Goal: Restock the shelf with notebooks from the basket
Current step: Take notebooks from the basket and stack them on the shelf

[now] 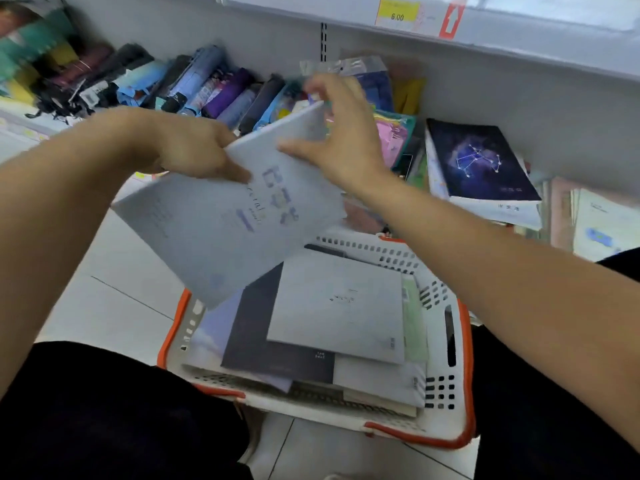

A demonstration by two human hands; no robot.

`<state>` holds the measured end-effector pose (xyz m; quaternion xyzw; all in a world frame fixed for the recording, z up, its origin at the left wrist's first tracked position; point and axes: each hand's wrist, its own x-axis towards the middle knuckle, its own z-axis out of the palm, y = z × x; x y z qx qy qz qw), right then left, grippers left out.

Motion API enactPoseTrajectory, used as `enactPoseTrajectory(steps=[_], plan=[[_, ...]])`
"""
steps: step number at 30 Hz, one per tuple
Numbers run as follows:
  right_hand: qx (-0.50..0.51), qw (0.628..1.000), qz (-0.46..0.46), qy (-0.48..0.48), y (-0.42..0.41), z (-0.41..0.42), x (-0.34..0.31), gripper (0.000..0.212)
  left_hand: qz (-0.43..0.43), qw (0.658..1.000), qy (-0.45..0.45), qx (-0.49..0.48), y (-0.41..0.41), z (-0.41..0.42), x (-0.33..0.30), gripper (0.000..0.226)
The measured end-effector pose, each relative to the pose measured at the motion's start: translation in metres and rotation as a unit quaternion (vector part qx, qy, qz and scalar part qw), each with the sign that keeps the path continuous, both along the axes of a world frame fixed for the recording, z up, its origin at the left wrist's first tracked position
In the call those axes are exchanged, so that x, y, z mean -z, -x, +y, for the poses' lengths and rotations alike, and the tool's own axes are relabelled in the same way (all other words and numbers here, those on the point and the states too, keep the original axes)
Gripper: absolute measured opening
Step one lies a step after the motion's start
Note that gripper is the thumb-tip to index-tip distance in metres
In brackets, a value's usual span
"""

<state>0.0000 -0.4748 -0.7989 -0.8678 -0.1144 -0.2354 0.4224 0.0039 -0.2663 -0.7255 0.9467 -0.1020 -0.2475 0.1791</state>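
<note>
A pale grey notebook (242,216) sits at the centre of the frame, held in the air above the basket (446,344), its long axis running diagonally from lower left to upper right, with the upper corner tipped toward the shelf (571,109). The left hand (194,150) grips its left edge, while the right hand (346,133) pinches the upper corner with spread fingers. Below, the white, orange-rimmed basket rests on a pale tiled floor (114,282) and holds more notebooks, grey and dark. On the shelf at right lies a dark constellation-cover notebook (481,161) atop a stack; folded umbrellas (194,84) line the upper left. A yellow price tag (397,11) hangs above.
</note>
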Motion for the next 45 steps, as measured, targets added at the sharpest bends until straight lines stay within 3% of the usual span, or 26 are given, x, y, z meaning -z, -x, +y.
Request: enactPoseTrajectory(steps=[2,4,6,8,11,16,19,20,22,25,27,30,34,36,39,45], plan=[[0.062,0.991,0.118,-0.007,0.007,-0.005,0.049,0.08,0.005,0.999,0.013,-0.037,0.0,0.013,-0.002,0.012],[-0.008,0.946,0.319,0.052,0.022,-0.016,0.098,0.096,-0.003,0.998,0.017,-0.054,-0.001,0.025,-0.005,0.01],[-0.102,0.856,0.449,0.236,0.041,-0.027,0.138,0.119,-0.013,0.997,0.036,-0.073,-0.001,0.035,-0.005,0.014],[-0.114,0.808,0.45,0.364,0.056,-0.035,0.163,0.138,-0.009,0.995,0.046,-0.083,-0.003,0.039,-0.002,0.017],[-0.058,0.807,0.463,0.362,0.062,-0.043,0.171,0.141,0.023,0.995,0.04,-0.092,-0.005,0.04,0.002,0.011],[-0.052,0.804,0.486,0.338,0.05,-0.052,0.145,0.078,0.021,0.993,0.041,-0.108,-0.009,0.038,0.002,0.008],[-0.093,0.797,0.509,0.311,0.028,-0.048,0.094,0.075,-0.003,0.991,0.041,-0.127,-0.013,0.037,0.005,0.023],[-0.092,0.807,0.515,0.273,0.018,-0.049,0.073,0.075,-0.018,0.99,0.036,-0.134,-0.014,0.036,0.004,0.027],[-0.055,0.831,0.51,0.214,0.006,-0.05,0.024,0.054,-0.054,0.987,0.027,-0.149,-0.014,0.03,0.0,0.033],[-0.003,0.879,0.462,0.121,0.0,-0.042,-0.045,0.033,-0.084,0.978,0.05,-0.183,-0.011,0.012,-0.008,0.026],[0.001,0.908,0.413,0.065,0.001,-0.03,-0.08,0.03,-0.077,0.969,0.121,-0.203,-0.004,-0.007,-0.014,0.025],[-0.035,0.923,0.382,-0.015,0.006,-0.008,-0.113,0.027,-0.045,0.945,0.257,-0.197,0.011,-0.039,-0.023,0.031],[-0.063,0.935,0.33,-0.114,0.006,0.009,-0.131,0.024,-0.09,0.906,0.357,-0.209,0.029,-0.07,-0.033,0.014],[-0.063,0.934,0.314,-0.157,0.006,0.013,-0.134,0.026,-0.093,0.873,0.411,-0.246,0.033,-0.077,-0.034,0.025],[-0.073,0.928,0.315,-0.185,0.009,0.021,-0.135,0.029,-0.105,0.853,0.438,-0.265,0.039,-0.081,-0.034,0.05],[-0.138,0.898,0.33,-0.258,0.011,0.021,-0.143,0.04,-0.038,0.805,0.553,-0.21,0.048,-0.076,-0.042,0.046]])
